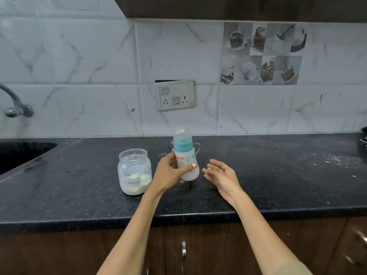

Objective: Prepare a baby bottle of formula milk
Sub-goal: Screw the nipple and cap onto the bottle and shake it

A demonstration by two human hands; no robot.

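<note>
Above counter (278,175), bottle (185,155) in left hand (168,173).

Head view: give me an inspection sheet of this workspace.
Surface: black speckled countertop, dusted with white powder at right.
Job's things: baby bottle, capped, milky liquid inside, held off the counter; formula jar, lidless, partly full.
Clutter: metal vessel behind the bottle, mostly hidden.
Hands: left hand grips the bottle; right hand open beside it, apart.
Cables: nothing seen.
Surroundings: tap, sink, switchboard.
</note>
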